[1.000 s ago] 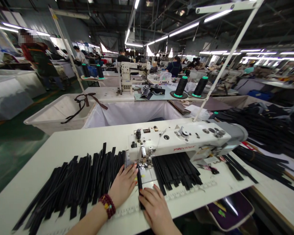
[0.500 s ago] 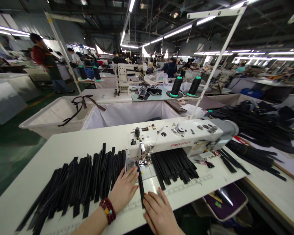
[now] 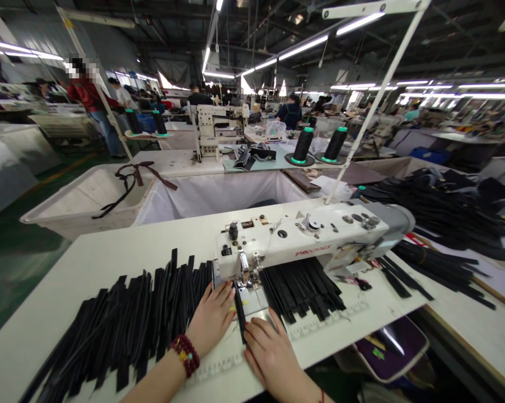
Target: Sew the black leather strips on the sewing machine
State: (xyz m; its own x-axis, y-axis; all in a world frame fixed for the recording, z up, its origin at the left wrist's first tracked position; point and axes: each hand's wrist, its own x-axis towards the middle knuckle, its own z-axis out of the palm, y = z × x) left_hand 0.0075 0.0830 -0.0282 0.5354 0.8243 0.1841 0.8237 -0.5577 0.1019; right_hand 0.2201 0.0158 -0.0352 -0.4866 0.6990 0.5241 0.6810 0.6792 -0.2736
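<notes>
A narrow black strip (image 3: pixel 239 313) runs from under the needle area of the white sewing machine (image 3: pixel 273 240) toward me. My left hand (image 3: pixel 214 313) lies palm down along the strip's left side, fingers stretched out, fingertips close to the presser foot (image 3: pixel 244 275). On the strip's right side, near its front end, rests my right hand (image 3: pixel 267 344); its fingers are extended and touch the strip's edge. Many similar black strips (image 3: pixel 139 319) are spread on the table left of my left hand. Another row of black strips (image 3: pixel 303 288) lies beneath the machine arm.
Small scissors (image 3: pixel 357 281) lie right of the machine beside loose strips (image 3: pixel 397 280). Dark pieces (image 3: pixel 445 215) are heaped at the right. Behind the table stand a pale bin (image 3: pixel 84 193) and black thread cones (image 3: pixel 302 146). A thread-stand pole (image 3: pixel 378 101) rises behind the machine. Co-workers are farther back.
The strip has moved forward under the machine, so less of it shows. My right hand has moved slightly forward with it. The view has shifted a little.
</notes>
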